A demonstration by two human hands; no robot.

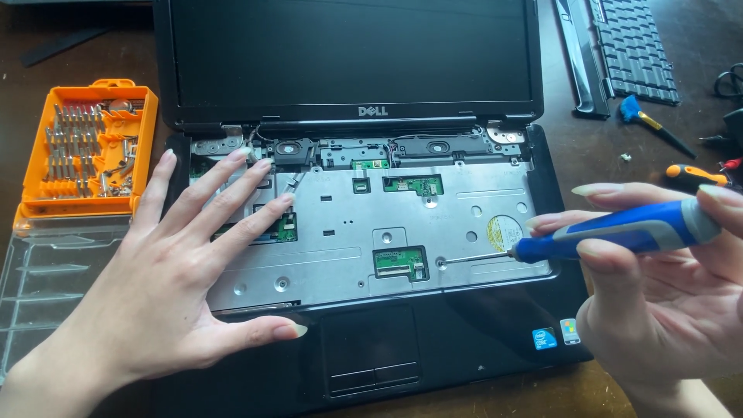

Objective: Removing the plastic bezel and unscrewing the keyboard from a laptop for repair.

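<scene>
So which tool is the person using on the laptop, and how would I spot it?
Find the open black laptop with its keyboard removed and bare metal showing. At its right edge, the right hand holds a screwdriver, its thin tip on the metal plate. Its fat blue-and-grey handle sets it apart from the smaller orange-handled one behind it.

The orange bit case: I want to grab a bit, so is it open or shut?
Open. The orange bit case shows its rows of metal bits uncovered, and its clear lid lies folded out flat in front of it.

2 bare hands [147, 310] — long, pointed, pale-polished nails — no sleeves or rings visible.
</scene>
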